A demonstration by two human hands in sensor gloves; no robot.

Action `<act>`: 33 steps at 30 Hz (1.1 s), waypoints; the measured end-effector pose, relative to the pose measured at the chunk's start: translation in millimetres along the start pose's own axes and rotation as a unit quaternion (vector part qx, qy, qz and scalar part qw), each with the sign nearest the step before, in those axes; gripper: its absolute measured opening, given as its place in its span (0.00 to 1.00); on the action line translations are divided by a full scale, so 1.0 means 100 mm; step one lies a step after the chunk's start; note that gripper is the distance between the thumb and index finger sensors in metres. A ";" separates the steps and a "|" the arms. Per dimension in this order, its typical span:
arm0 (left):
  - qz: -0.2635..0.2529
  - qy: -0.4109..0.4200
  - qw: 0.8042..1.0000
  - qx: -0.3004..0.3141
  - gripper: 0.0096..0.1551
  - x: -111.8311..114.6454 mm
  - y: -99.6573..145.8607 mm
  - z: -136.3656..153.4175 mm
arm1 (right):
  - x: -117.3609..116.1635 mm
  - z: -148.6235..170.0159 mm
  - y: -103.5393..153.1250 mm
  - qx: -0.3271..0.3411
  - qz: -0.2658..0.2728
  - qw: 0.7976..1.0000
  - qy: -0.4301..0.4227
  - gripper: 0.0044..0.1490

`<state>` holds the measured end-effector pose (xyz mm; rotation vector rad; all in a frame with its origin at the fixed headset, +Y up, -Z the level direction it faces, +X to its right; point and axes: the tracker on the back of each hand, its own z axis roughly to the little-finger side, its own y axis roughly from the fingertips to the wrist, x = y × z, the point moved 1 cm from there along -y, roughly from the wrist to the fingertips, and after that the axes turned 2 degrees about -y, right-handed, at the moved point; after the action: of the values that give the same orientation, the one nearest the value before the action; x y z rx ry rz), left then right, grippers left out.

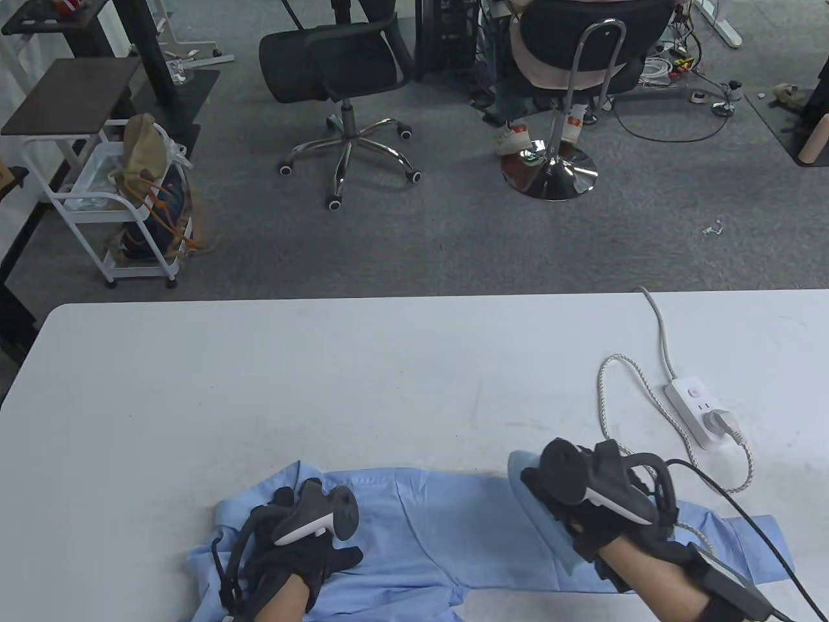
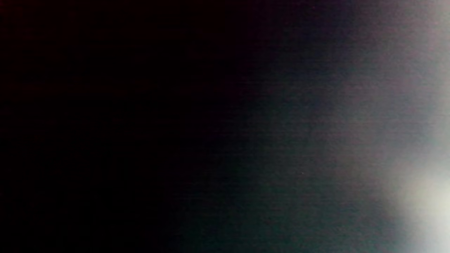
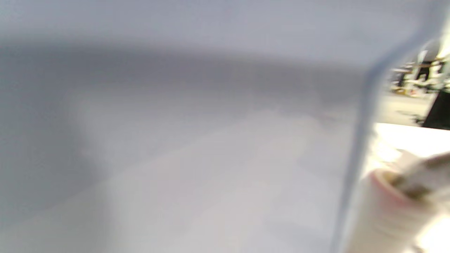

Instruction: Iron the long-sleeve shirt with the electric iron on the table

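Shirt [image 1: 447,538], light blue, lay spread at the near edge of the table [image 1: 324,389], partly running off the near side. All positions below are relative to the shirt.

My left hand [image 1: 291,557] lay flat on its left part, fingers straight and spread, pressing the cloth and holding nothing. A rumpled fold of the shirt sat just left of that hand.

My right hand [image 1: 583,512] was over its right part, fingers curled round the handle of the iron [image 1: 541,512]. The iron's pale blue body sat on the cloth, nose pointing away from me and toward the far left. My tracker hid most of the handle.

The iron's braided cord [image 1: 609,395] looped off the shirt's far right side across the bare table to a white power strip [image 1: 699,405], well beyond the shirt's right end, with a plug seated in it. The strip's own white cable ran off over the far table edge. A black glove cable [image 1: 745,512] crossed the shirt's right end, where a sleeve cuff [image 1: 764,541] stuck out.

Left wrist view: near black, nothing usable. Right wrist view: heavy blur, a pale surface filling most of it, couldn't tell which. A blurred plug [image 3: 393,207] was at the lower right.
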<state>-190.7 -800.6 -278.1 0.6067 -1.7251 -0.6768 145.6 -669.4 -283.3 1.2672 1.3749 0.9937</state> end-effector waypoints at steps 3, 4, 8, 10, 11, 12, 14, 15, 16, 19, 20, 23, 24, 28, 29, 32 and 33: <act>0.007 0.010 1.000 -0.002 0.60 0.02 0.01 0.09 | -0.10 -0.33 -0.09 0.024 -0.003 1.000 -0.009 0.46; 0.010 0.012 1.000 -0.002 0.60 0.03 0.01 0.11 | -0.16 -0.48 -0.12 0.034 -0.002 0.999 -0.013 0.46; 0.012 0.011 1.000 -0.002 0.60 0.03 0.01 0.13 | -0.33 -0.86 -0.20 0.061 -0.007 0.998 -0.002 0.46; 0.010 0.009 1.000 -0.002 0.60 0.03 0.01 0.13 | -0.45 -1.03 -0.25 0.067 -0.022 0.997 0.007 0.46; 0.009 0.010 1.000 -0.002 0.60 0.03 0.01 0.13 | -0.50 -1.07 -0.27 0.068 -0.028 0.997 0.010 0.46; 0.007 0.010 1.000 -0.002 0.60 0.03 0.01 0.13 | -0.55 -1.11 -0.28 0.068 -0.034 0.997 0.013 0.46; 0.006 0.012 1.000 -0.002 0.60 0.03 0.01 0.12 | -0.62 -1.19 -0.31 0.069 -0.046 0.996 0.027 0.46; 0.005 0.012 1.000 -0.002 0.60 0.03 0.02 0.12 | -0.63 -1.21 -0.30 0.066 -0.043 0.996 0.046 0.46; 0.005 0.012 1.000 -0.002 0.60 0.03 0.02 0.12 | -0.63 -1.23 -0.31 0.065 -0.043 0.995 0.054 0.46; 0.005 0.013 1.000 -0.002 0.60 0.03 0.02 0.12 | -0.64 -1.21 -0.31 0.048 -0.052 0.995 0.076 0.46; 0.004 0.014 1.000 -0.002 0.60 0.03 0.02 0.12 | -0.64 -1.19 -0.31 0.041 -0.050 0.995 0.082 0.46; 0.004 0.014 1.000 -0.002 0.60 0.03 0.02 0.12 | -0.64 -1.11 -0.30 0.027 -0.049 0.995 0.084 0.47; 0.003 0.014 1.000 -0.002 0.60 0.03 0.02 0.12 | -0.64 -1.07 -0.30 0.023 -0.050 0.995 0.083 0.47; 0.003 0.015 1.000 -0.002 0.60 0.04 0.02 0.12 | -0.64 -0.84 -0.28 0.006 -0.049 0.995 0.082 0.47; 0.003 0.015 1.000 -0.002 0.60 0.04 0.02 0.12 | -0.64 -0.77 -0.27 0.000 -0.048 0.995 0.082 0.47; 0.003 0.015 1.000 -0.003 0.60 0.04 0.02 0.12 | -0.63 -0.54 -0.24 -0.017 -0.048 0.995 0.083 0.47; 0.003 0.016 1.000 -0.003 0.60 0.04 0.02 0.12 | -0.63 -0.48 -0.23 -0.022 -0.048 0.995 0.083 0.47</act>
<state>-203.0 -800.7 -276.9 0.6051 -1.6951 -0.6644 92.3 -732.5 -288.3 1.0952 1.5190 1.0759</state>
